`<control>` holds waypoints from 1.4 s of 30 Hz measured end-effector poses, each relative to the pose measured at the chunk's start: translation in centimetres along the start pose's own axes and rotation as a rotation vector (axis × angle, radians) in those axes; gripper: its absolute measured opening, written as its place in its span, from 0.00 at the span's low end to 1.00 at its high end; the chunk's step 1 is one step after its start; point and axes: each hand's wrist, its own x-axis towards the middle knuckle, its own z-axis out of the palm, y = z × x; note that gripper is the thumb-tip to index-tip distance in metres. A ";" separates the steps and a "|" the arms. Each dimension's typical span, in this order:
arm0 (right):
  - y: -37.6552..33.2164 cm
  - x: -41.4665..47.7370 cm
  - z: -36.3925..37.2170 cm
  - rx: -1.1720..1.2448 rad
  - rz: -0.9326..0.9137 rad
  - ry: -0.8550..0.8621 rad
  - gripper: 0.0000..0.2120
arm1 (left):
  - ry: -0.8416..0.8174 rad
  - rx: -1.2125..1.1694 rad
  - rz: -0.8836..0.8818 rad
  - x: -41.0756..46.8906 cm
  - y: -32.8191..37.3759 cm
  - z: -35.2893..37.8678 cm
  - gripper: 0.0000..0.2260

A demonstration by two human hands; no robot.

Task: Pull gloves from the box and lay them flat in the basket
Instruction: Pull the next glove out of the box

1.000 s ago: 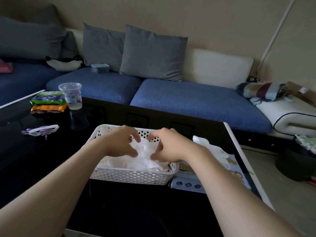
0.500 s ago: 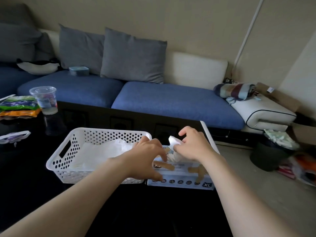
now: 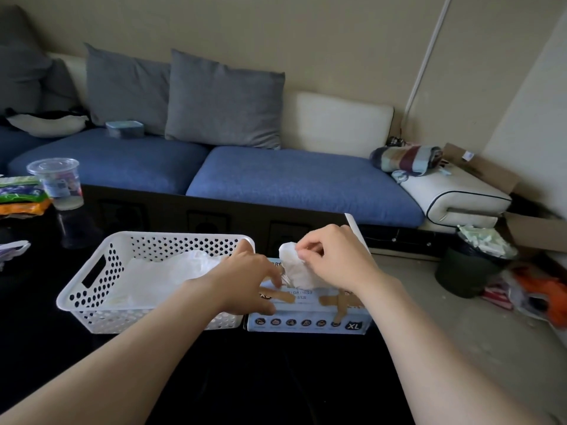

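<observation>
A light blue glove box (image 3: 310, 320) marked XL lies on the black table, right beside a white perforated basket (image 3: 101, 289). Thin white gloves (image 3: 162, 274) lie in the basket. My right hand (image 3: 334, 259) pinches a white glove (image 3: 294, 265) that sticks up out of the box's top opening. My left hand (image 3: 248, 280) rests on the box's left end with its fingers spread over the top.
The black table (image 3: 276, 378) ends just right of the box. A clear plastic cup (image 3: 56, 182) and snack packets (image 3: 18, 194) stand at the far left. A blue sofa (image 3: 291, 179) runs behind. A dark bin (image 3: 469, 265) and litter sit on the floor to the right.
Both hands left the basket and moved right to the box. The right hand has taken hold of a glove and raised it a little; the left hand has settled on the box.
</observation>
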 end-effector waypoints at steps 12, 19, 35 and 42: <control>-1.1 0.5 0.2 -0.028 -0.014 -0.029 0.09 | 0.043 0.003 -0.056 -0.2 0.6 0.4 0.23; -1.8 0.5 -0.2 0.003 -0.027 -0.021 0.12 | 0.058 -0.084 -0.092 -0.3 0.7 0.2 0.23; -3.8 0.7 0.0 0.348 -0.130 0.559 0.08 | 0.089 -0.281 -0.167 -0.6 2.0 -1.0 0.18; -4.7 0.9 -0.3 0.576 -0.066 0.431 0.06 | 0.347 -1.068 -0.166 -0.9 2.5 -2.9 0.23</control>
